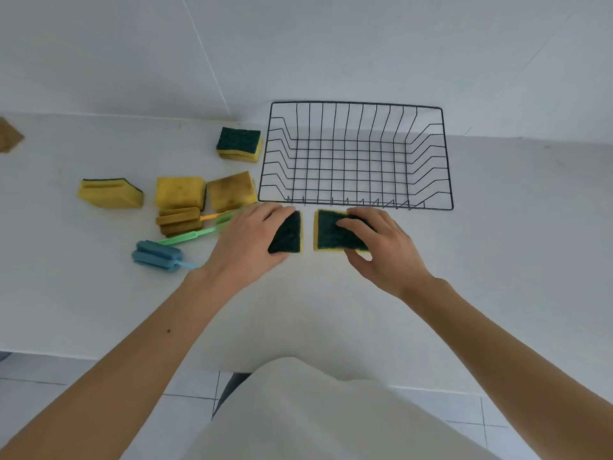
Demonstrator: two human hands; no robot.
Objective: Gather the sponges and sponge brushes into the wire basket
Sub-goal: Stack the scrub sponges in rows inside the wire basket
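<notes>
A black wire basket [355,204] stands on the white counter with nothing in it. Just in front of its near rim, my left hand [245,240] grips a green-topped yellow sponge [288,234] and my right hand [381,250] grips a second such sponge [328,234]. To the left lie several more sponges: a green-topped one [239,143] beside the basket, two worn yellow ones [180,192] [232,190], and one on its side [109,193]. A brown sponge brush [179,221] with an orange handle, a green handle [189,237] and a blue sponge brush [156,256] lie near my left wrist.
The counter [514,244] meets a white wall behind the basket, and its front edge runs just before my body. A brown object [9,138] sits at the far left edge. Tiled floor shows below the counter.
</notes>
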